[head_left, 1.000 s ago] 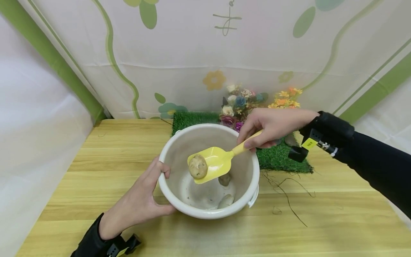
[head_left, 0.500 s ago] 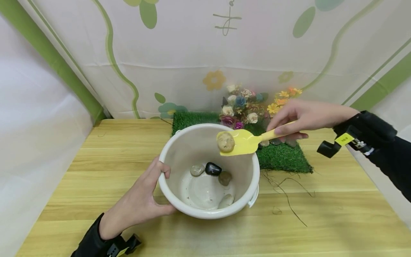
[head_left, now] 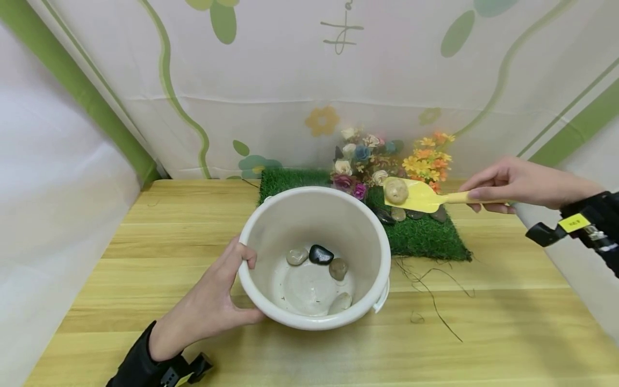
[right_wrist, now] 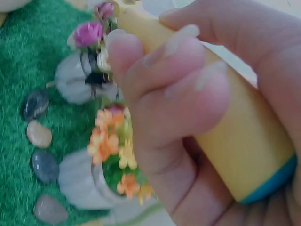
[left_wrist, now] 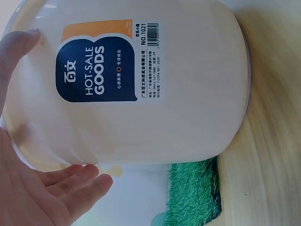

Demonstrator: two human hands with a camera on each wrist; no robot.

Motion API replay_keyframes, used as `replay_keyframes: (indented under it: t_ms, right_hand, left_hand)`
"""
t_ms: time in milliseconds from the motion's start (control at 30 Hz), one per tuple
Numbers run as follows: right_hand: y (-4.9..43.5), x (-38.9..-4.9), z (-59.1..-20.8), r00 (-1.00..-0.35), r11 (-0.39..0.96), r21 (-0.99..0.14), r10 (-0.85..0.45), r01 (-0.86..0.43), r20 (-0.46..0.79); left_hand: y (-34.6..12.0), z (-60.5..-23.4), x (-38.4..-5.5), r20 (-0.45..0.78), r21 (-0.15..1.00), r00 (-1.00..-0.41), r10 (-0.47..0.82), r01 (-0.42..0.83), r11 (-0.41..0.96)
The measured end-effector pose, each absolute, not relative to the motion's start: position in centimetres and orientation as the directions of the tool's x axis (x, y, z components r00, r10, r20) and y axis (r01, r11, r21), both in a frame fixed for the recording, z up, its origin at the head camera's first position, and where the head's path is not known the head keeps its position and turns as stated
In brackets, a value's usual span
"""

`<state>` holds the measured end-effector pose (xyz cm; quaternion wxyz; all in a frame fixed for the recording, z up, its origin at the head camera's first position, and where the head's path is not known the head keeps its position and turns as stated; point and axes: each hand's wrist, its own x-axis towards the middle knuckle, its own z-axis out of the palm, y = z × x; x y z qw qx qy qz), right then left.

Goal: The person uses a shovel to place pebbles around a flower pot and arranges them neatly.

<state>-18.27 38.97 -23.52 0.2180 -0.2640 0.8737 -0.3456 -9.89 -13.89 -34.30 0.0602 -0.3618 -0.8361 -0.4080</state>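
My left hand (head_left: pixel 208 301) grips the left rim of a white bucket (head_left: pixel 314 322), thumb outside and fingertips curled over the edge. Several stones lie on its bottom, among them a black stone (head_left: pixel 321 255), a brown stone (head_left: pixel 338 269) and a pale stone (head_left: pixel 340 303). Off to the right, my right hand (head_left: pixel 527 183) holds a yellow toy shovel (head_left: pixel 423 200) by its handle. A round beige stone (head_left: pixel 396 191) rests on the blade, over the flowers and turf. In the right wrist view, fingers wrap the yellow handle (right_wrist: pixel 244 146), which has a teal end.
Behind the bucket lies a green turf mat (head_left: pixel 425 239) with a row of stones (head_left: pixel 398 214). Mixed flowers (head_left: pixel 360 156) and orange flowers (head_left: pixel 427 161) in white pots stand on it. Dark thin strands (head_left: pixel 432 295) lie on the wooden table (head_left: pixel 508 333). A printed curtain hangs behind.
My right hand has carried the shovel and its stone from over the bucket to the right, above the turf. The bucket's stones are now uncovered. My left hand has stayed put.
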Motion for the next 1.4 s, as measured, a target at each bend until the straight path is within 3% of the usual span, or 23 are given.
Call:
replay_keyframes:
  t_ms: [233, 533, 1000, 1400]
  right_hand:
    - [42.5, -17.9, -25.5, -0.787, 0.616, -0.734, -0.588, -0.285, -0.188]
    - [45.4, -17.2, -28.6, -0.851, 0.656, -0.744, -0.459, -0.130, -0.256]
    - [48.8, -16.3, -33.6, -0.865, 0.657, -0.751, -0.413, -0.066, -0.285]
    - [50.2, -15.9, -35.4, -0.860, 0.686, -0.726, -0.391, -0.036, -0.327]
  left_hand:
    - [-13.9, -34.4, -9.9, 0.398, 0.634, -0.733, 0.552, 0.655, 0.412]
    - [-13.8, -34.5, -9.9, 0.414, 0.631, -0.728, 0.546, 0.662, 0.404]
    - [-13.9, -34.3, -9.9, 0.395, 0.640, -0.733, 0.553, 0.652, 0.406]
    - [-13.9, -34.3, -10.0, 0.405, 0.628, -0.729, 0.552, 0.660, 0.412]
